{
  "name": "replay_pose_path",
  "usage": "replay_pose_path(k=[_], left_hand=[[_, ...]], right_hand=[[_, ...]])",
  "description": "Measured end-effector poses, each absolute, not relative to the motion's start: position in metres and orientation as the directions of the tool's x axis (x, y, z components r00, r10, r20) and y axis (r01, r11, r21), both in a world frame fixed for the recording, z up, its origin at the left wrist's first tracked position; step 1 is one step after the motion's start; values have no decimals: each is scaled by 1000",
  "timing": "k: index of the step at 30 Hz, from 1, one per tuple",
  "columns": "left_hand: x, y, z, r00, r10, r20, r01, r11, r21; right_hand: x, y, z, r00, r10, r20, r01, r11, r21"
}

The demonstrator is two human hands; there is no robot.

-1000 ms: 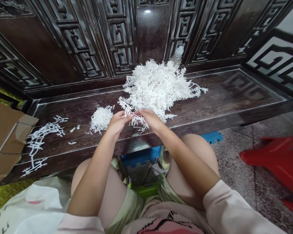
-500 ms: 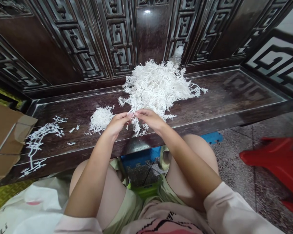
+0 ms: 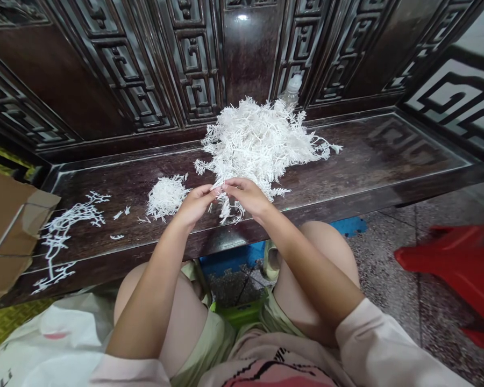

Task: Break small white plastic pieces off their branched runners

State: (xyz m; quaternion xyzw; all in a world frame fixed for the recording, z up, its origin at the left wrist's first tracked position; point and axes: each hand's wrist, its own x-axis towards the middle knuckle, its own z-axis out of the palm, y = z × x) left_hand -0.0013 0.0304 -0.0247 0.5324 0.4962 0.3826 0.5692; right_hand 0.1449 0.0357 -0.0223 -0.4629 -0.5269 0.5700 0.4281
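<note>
A large heap of white plastic sprigs lies on the dark wooden bench. At its front edge, my left hand and my right hand meet fingertip to fingertip. Both are pinched on a white sprig, whose branched end hangs down below the fingers. Just left of my left hand is a smaller pile of short white pieces. Bare branched white stems lie farther left, with a few loose bits between them and the pile.
A clear bottle with a white cap stands behind the heap against the carved backrest. At the left end is a cardboard piece with a bent wire. A red plastic stool is on the floor at right. A white bag lies lower left.
Both hands stay pinched together at the sprig with only slight finger movement. The whole view has shifted very slightly.
</note>
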Motion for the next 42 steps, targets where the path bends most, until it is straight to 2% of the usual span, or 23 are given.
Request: replay_pose_path(k=[7, 12, 15, 18, 26, 30, 35, 37, 39, 42], left_hand=[[-1, 30, -24, 199, 956, -214, 54, 207, 977], [4, 30, -28, 214, 957, -193, 56, 185, 981], [10, 30, -33, 166, 970, -178, -2, 181, 983], [18, 30, -37, 76, 990, -118, -23, 120, 993], [34, 27, -48, -174, 983, 52, 155, -25, 988], [42, 18, -43, -209, 965, 158, 263, -101, 960], [38, 5, -23, -81, 959, 273, 345, -230, 910], [21, 15, -22, -119, 973, 200, 380, -141, 914], [-4, 33, -27, -145, 989, 40, 497, 38, 867], [-46, 60, -39, -285, 958, -26, 721, 232, 653]], right_hand=[[144, 36, -23, -237, 966, -99, 92, -79, -993], [143, 37, -26, -235, 970, -62, 135, -31, -990], [142, 39, -29, -219, 974, -54, 142, -22, -990], [141, 41, -32, -134, 991, -12, 133, 6, -991], [129, 45, -43, 77, 996, 49, 266, 26, -964], [129, 47, -51, 139, 987, 79, 287, 36, -957], [154, 64, -43, 367, 926, -89, 185, -166, -969], [162, 65, -36, 235, 966, -107, 150, -145, -978], [164, 60, -31, 62, 987, -150, 142, -157, -977], [157, 50, -30, -116, 975, -190, 184, -167, -969]])
